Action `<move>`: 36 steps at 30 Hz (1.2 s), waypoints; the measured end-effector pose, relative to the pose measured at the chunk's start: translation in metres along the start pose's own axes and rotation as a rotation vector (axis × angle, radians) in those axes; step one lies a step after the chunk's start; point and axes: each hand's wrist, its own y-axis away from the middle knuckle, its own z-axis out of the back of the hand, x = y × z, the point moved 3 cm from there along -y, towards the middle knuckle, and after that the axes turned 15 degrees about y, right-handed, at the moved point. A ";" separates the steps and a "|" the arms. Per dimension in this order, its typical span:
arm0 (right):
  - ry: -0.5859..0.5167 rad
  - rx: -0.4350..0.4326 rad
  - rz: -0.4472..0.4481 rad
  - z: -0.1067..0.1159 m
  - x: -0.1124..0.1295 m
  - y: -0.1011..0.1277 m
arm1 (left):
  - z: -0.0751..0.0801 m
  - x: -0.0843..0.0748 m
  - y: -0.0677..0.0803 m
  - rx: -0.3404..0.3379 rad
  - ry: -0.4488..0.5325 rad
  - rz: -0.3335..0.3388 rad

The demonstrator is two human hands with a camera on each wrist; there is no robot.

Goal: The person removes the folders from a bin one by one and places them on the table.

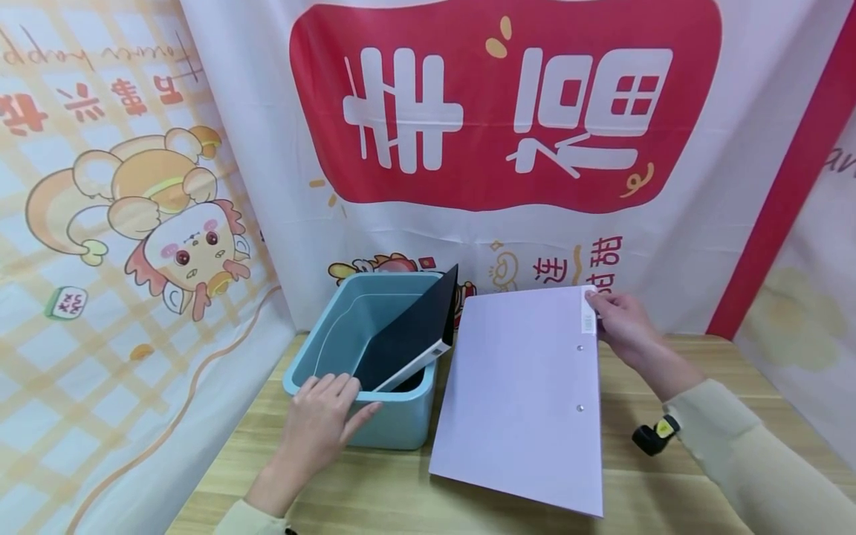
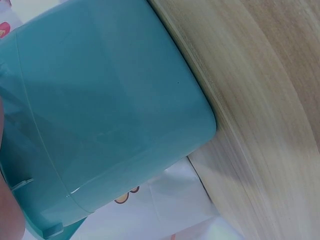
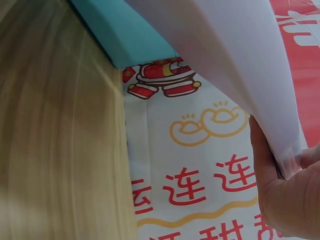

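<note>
In the head view my right hand (image 1: 624, 327) pinches a pale lilac file folder (image 1: 521, 394) by its upper right corner, next to a small white label. The folder hangs tilted in front of the table, two metal rivets along its right side. In the right wrist view, thumb and fingers (image 3: 265, 160) lie on either side of the folder's edge. My left hand (image 1: 317, 416) grips the near rim of a blue plastic bin (image 1: 394, 423), fingers over the edge and thumb outside. A black binder (image 1: 408, 334) leans diagonally inside the bin, its white-edged spine toward me.
The bin stands on a wood-grain table (image 1: 669, 475). A printed cloth (image 1: 508, 178) hangs behind it, and another patterned cloth (image 1: 120, 297) covers the left side. A small black device with a yellow label (image 1: 655, 435) is beside the right sleeve.
</note>
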 end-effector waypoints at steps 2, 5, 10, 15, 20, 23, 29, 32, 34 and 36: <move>-0.018 0.000 0.000 -0.003 -0.002 -0.002 | 0.000 0.000 0.000 -0.001 -0.002 -0.002; -0.038 -0.001 0.007 -0.008 -0.004 -0.005 | 0.000 0.000 0.000 -0.007 -0.004 -0.008; -0.054 -0.011 0.005 -0.015 -0.010 -0.011 | 0.000 0.000 0.000 -0.007 -0.005 -0.007; -0.073 -0.010 0.007 -0.021 -0.016 -0.017 | 0.000 0.000 0.001 0.001 -0.008 0.002; -0.062 -0.007 -0.017 -0.025 -0.023 -0.024 | 0.000 0.000 0.000 -0.001 -0.006 -0.003; -0.049 -0.011 -0.050 -0.027 -0.028 -0.029 | 0.000 0.000 -0.001 -0.006 -0.006 -0.009; -0.043 0.019 -0.089 -0.032 -0.037 -0.036 | 0.000 0.000 0.000 -0.006 -0.008 -0.006; -0.043 0.038 -0.104 -0.034 -0.042 -0.040 | 0.000 0.000 0.001 -0.006 -0.006 -0.001; -0.047 0.047 -0.118 -0.035 -0.045 -0.042 | 0.000 0.000 0.000 -0.005 -0.005 0.004; -0.048 0.049 -0.134 -0.037 -0.048 -0.044 | 0.000 0.001 0.000 -0.001 -0.005 0.008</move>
